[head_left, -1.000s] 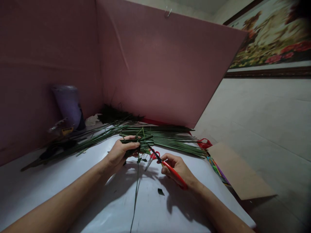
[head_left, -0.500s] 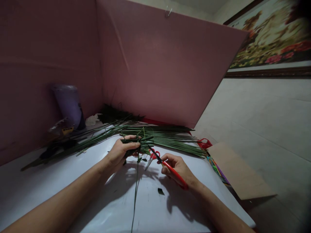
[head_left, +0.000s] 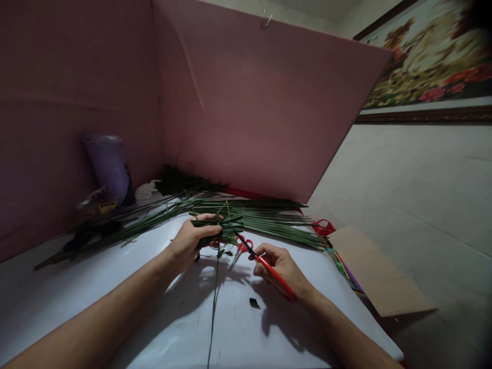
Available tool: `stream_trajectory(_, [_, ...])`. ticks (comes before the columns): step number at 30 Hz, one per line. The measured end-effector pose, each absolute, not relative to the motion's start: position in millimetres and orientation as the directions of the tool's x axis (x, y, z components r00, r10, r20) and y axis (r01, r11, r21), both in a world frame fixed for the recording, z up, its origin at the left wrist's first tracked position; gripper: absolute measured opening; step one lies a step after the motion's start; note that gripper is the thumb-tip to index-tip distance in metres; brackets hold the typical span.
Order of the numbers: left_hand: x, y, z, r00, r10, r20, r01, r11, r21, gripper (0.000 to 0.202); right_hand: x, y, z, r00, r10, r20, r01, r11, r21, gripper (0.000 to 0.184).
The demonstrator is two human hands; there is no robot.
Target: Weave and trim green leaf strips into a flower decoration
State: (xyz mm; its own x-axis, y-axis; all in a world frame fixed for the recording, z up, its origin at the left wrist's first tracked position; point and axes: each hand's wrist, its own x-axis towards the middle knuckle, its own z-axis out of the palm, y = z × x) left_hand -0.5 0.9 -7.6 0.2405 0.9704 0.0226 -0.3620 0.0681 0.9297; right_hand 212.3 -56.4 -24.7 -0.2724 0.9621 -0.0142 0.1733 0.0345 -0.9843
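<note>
My left hand (head_left: 190, 242) is closed around a small woven piece of green leaf strips (head_left: 225, 227), held just above the white table (head_left: 77, 302). From that piece a long thin strip (head_left: 213, 307) hangs down toward me. My right hand (head_left: 280, 266) grips a red-handled tool (head_left: 274, 277) whose dark tip points up into the woven piece. A second pair of red-handled scissors (head_left: 241, 249) lies on the table between my hands.
A pile of long green leaf strips (head_left: 265, 218) lies across the back of the table. A purple cup (head_left: 109, 166) stands at the back left by pink boards (head_left: 249, 102). A cut leaf scrap (head_left: 254, 303) lies near my right wrist. Brown cardboard (head_left: 376, 277) sits off the table's right edge.
</note>
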Motion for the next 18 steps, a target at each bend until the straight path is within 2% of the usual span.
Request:
stream_trajectory(9, [-0.8, 0.5, -6.4, 0.233, 0.972, 0.031, -0.364, 0.058, 0.93, 0.033, 215.6, -54.5, -29.5, -0.272, 0.962, -0.002, 0.201, 0.055, -0.978, 0.04])
stream_trajectory(18, [-1.2, 1.6, -5.6, 0.234, 0.971, 0.043, -0.332, 0.038, 0.943, 0.031, 218.0, -51.6, -36.1, -0.319, 0.945, 0.079, 0.206, 0.151, -0.967, 0.038])
